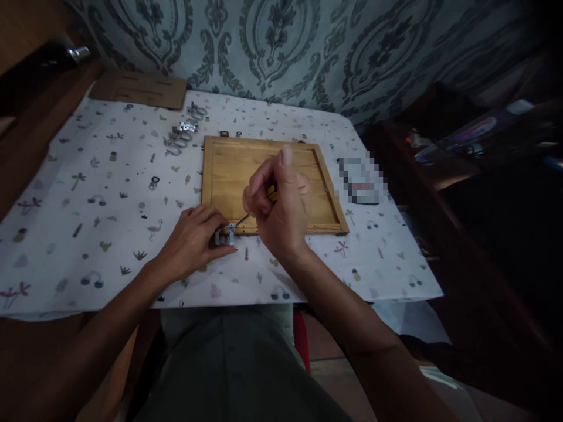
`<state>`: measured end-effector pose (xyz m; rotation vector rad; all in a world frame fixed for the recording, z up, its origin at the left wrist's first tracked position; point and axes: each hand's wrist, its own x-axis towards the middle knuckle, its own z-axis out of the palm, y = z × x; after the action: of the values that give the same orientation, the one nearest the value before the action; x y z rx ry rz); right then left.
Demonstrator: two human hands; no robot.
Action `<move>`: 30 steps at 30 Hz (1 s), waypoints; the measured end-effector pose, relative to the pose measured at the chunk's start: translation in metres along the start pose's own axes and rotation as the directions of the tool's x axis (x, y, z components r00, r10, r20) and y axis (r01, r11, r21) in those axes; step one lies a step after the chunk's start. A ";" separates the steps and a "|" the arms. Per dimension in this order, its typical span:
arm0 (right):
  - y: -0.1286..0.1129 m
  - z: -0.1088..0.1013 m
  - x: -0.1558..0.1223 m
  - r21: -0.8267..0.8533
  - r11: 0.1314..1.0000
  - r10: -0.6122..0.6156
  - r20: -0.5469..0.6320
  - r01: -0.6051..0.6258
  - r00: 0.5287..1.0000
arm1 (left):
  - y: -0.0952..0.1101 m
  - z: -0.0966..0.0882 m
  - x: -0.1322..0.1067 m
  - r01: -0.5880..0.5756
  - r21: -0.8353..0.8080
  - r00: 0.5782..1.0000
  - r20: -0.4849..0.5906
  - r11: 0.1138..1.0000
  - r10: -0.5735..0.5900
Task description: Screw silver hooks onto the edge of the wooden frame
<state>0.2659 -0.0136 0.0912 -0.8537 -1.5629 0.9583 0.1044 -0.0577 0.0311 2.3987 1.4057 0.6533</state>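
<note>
A wooden framed panel (233, 181) lies flat on the table. At its near left edge sits a small metal hinge (231, 233), pinched by the fingers and thumb of my left hand (191, 237). My right hand (284, 211) is closed around a screwdriver (242, 220), above the panel's near edge. Most of the handle is hidden in the fist, with a bit of yellow and black showing. The thin shaft slants down left, its tip at the hinge; whether it sits in a screw is too small to tell.
Several metal hinges (179, 139) lie behind my left hand, near a flat cardboard piece (138, 89). Right of the panel is a blurred-out object (361, 180). A patterned cloth (101, 246) covers the table. A clear bottle (475, 132) lies at far right.
</note>
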 end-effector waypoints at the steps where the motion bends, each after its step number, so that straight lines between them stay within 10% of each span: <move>1: 0.001 0.000 0.000 -0.022 1.000 -0.004 0.009 0.004 1.000 | 0.000 0.000 0.000 -0.001 0.001 1.000 0.000 1.000 0.001; 30: -0.010 0.010 -0.005 0.513 0.851 0.102 0.042 -0.109 0.994 | -0.001 0.002 -0.001 -0.023 -0.048 1.000 -0.018 0.999 0.023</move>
<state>0.2564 -0.0240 0.0974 -0.5508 -1.1847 1.3851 0.1042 -0.0582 0.0291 2.3807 1.3552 0.7070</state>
